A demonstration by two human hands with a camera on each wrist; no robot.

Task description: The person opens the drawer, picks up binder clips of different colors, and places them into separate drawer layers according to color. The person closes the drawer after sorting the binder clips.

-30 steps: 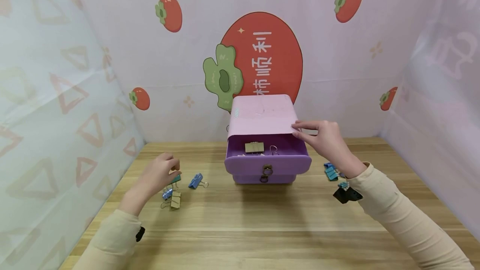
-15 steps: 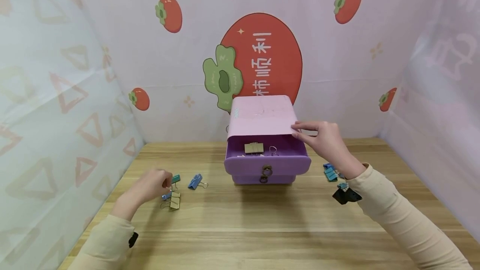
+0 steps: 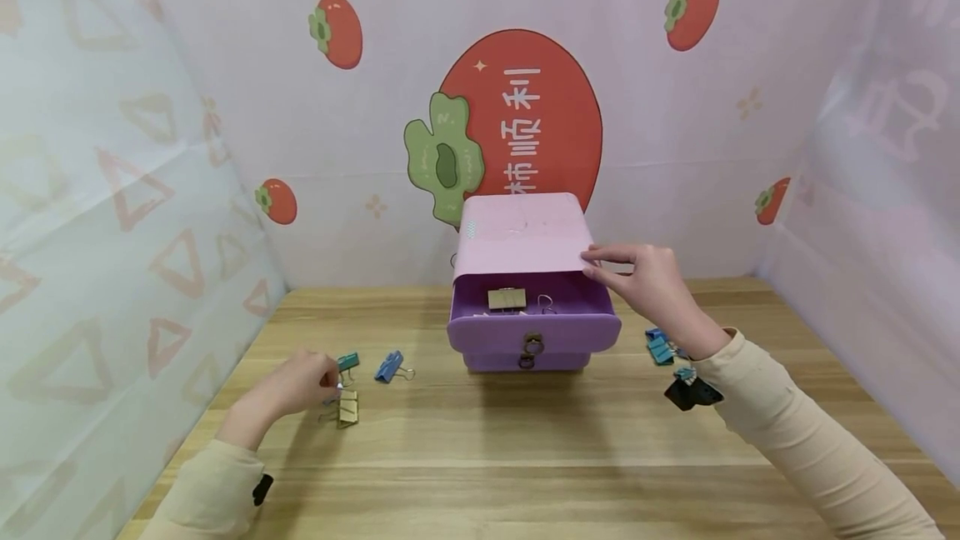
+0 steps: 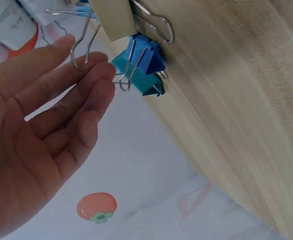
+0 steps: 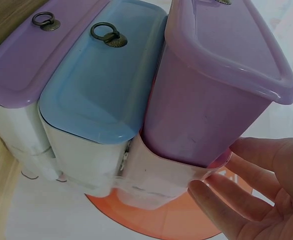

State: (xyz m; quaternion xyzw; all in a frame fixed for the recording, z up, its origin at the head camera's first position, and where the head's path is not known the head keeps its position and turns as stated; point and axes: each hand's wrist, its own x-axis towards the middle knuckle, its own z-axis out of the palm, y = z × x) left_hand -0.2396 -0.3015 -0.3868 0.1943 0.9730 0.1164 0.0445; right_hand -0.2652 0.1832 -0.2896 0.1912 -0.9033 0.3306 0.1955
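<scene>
My left hand (image 3: 296,382) hovers low over the left cluster of binder clips, fingers loosely bent. A gold binder clip (image 3: 348,408) lies beside its fingertips; in the left wrist view its wire handle (image 4: 78,57) passes in front of them. A blue binder clip (image 4: 147,54) and a teal one (image 3: 348,362) are close by. My right hand (image 3: 652,286) grips the front right corner of a small drawer box's pink top (image 3: 525,232) between thumb and fingers. The box's purple top drawer (image 3: 534,332) is pulled out and holds a gold binder clip (image 3: 507,299).
Another blue binder clip (image 3: 389,367) lies between the left cluster and the box. Several blue and teal clips (image 3: 660,350) and a black one (image 3: 692,391) lie beneath the right forearm. In the right wrist view, a blue drawer (image 5: 104,75) sits below the top one, pushed in.
The left hand has shifted left and lower, toward the gold clip, uncovering the teal clip and covering most of the nearby blue one. The right hand keeps its hold on the box.
</scene>
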